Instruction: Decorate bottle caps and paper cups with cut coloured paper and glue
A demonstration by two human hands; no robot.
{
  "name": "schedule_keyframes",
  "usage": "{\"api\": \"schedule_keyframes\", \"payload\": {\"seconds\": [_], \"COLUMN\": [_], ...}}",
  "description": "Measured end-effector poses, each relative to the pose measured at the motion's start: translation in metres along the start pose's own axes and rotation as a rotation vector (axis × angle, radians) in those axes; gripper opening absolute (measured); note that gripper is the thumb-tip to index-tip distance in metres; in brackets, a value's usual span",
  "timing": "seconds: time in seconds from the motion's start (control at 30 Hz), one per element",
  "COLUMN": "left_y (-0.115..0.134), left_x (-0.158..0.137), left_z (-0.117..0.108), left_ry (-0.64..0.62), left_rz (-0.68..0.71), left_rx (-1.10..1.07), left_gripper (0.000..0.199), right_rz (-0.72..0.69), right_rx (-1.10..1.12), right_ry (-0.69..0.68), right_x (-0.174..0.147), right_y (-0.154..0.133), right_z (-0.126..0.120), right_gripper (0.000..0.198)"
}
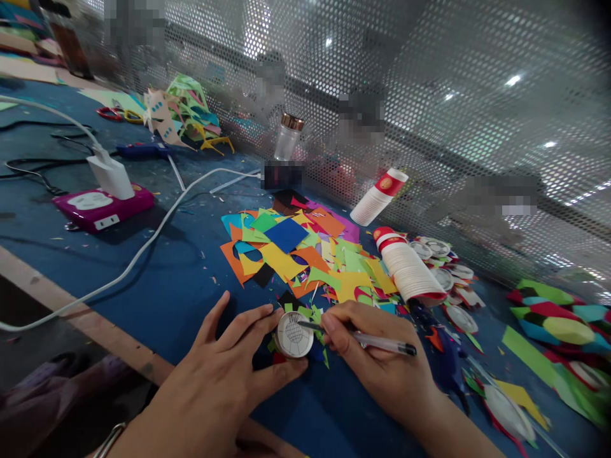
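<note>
While the left hand rings a small white disc with thumb and finger at its edge, the right hand pinches a pen tight. The pen lies long across the view, with its thin tip to the left, over the upper part of the disc, and its dark end to the right and a bit lower. I can't tell if the tip touches. The disc sits just above the blue table or on it (hard to say which), its face up, with a round grid and lines drawn on it. Green bits poke out around it.

Just past it is a heap of bright paper. Behind stands a gray wall full of little holes.

To the right, one cup stack lies on its side, cups tucked inside cups. Another stack leans near the wall. A clear bottle with a shiny lid stands by the wall, and a brown bottle is far left. A white plug sits in a purple box.
</note>
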State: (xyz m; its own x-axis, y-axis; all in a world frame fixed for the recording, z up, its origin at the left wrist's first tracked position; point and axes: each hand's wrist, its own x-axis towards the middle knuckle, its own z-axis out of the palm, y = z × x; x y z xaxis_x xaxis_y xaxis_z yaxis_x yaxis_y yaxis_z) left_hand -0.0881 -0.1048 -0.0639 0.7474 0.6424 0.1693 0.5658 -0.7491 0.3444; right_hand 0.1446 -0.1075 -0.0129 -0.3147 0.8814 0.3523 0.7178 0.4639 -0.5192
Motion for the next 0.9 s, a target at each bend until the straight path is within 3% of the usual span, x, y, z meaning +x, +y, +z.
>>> {"api": "schedule_keyframes", "payload": {"seconds": [0.43, 0.9], "left_y": [-0.0027, -0.003], "left_x": [-0.0014, 0.0008], "left_z": [0.0027, 0.0004], "left_ry": [0.044, -0.018], "left_rz": [0.028, 0.014], "left_rx": [0.006, -0.004], "left_gripper": [0.072, 0.077], "right_rz": [0.0, 0.018], "right_rx": [-0.035, -0.003], "right_ry": [0.016, -0.013], "right_x": [0.0009, -0.0018], "right_y": [0.0042, 0.0015], "right_z": [-0.0014, -0.0011], "right_gripper": [0.025, 0.024]}}
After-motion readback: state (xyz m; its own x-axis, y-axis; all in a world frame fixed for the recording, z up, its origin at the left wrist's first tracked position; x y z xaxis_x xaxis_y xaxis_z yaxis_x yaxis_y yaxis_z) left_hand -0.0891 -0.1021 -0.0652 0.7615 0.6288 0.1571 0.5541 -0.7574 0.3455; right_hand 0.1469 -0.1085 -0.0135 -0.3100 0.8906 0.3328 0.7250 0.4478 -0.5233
